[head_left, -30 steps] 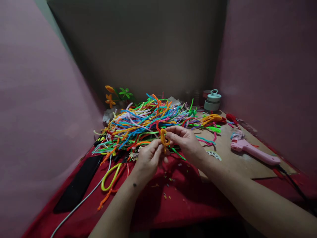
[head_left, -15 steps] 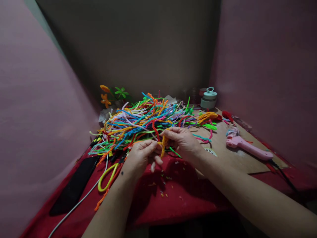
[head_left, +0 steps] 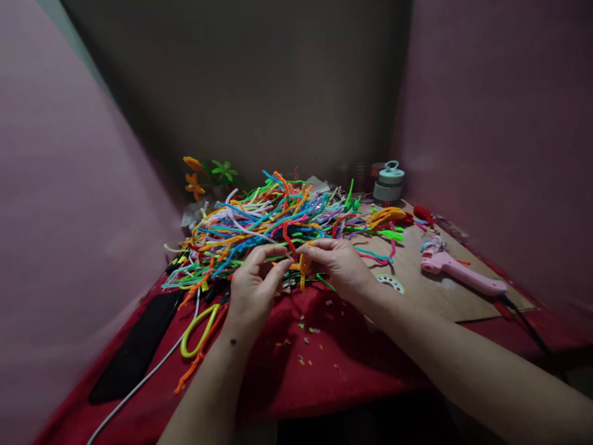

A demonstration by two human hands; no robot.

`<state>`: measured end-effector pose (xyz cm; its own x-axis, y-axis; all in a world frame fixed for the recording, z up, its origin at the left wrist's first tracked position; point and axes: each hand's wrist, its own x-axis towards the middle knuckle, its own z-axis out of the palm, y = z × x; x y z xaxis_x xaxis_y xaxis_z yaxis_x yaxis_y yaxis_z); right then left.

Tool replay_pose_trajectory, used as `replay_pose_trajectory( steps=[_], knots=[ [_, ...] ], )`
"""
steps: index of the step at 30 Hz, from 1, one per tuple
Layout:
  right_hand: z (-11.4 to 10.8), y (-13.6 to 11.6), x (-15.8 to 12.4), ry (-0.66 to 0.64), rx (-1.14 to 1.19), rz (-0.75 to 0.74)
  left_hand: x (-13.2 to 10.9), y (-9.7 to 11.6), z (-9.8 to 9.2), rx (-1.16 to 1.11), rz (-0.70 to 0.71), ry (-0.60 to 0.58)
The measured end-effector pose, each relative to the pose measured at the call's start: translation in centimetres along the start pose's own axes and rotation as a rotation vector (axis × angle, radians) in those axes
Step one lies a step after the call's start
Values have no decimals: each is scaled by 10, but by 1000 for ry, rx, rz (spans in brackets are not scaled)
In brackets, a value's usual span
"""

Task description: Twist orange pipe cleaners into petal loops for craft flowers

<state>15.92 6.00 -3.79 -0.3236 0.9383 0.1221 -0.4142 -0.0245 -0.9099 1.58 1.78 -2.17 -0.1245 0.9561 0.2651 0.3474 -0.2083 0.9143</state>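
Orange-yellow fuzzy stem [head_left: 304, 266], bent and partly covered by the fingers, was held up between the two hands, above the red-covered table [head_left: 343, 386] and on the near side of a heap of coloured stems [head_left: 264, 225]. The right hand [head_left: 343, 266] had the firmer claim on it: its thumb and forefinger pinched the piece at the upper end, coming in from the right. From that pinch the longest visible part ran downward, close to vertical in the view, with its lower tip hanging free below the fingertips. A short length also stuck out to the left, roughly level, toward the left thumb.

That sideways length was what lay between the hands. The left hand [head_left: 252, 284] was on the stem's left, thumb and forefinger curved toward each other with their tips very near the short end; whether they gripped it or merely stood beside it, I could not tell. Of the two, the right hand was clearly nearer the hanging part, while the left was nearer only the side end.

Small scraps [head_left: 306, 340] were scattered on the cloth below the hands. A yellow loop [head_left: 186, 343] lay left of the left wrist, and a pink tool [head_left: 470, 276] rested well apart on a brown board [head_left: 417, 303] to the right.
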Motion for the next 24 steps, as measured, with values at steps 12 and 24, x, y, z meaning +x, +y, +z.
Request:
replay_pose_trajectory(
  steps=[12,24],
  knots=[
    [-1,0,-2,-47,16,8,-4,1,4,219,75,-203],
    [8,10,-4,100,86,24,1,2,2,242,-11,-402]
  ],
)
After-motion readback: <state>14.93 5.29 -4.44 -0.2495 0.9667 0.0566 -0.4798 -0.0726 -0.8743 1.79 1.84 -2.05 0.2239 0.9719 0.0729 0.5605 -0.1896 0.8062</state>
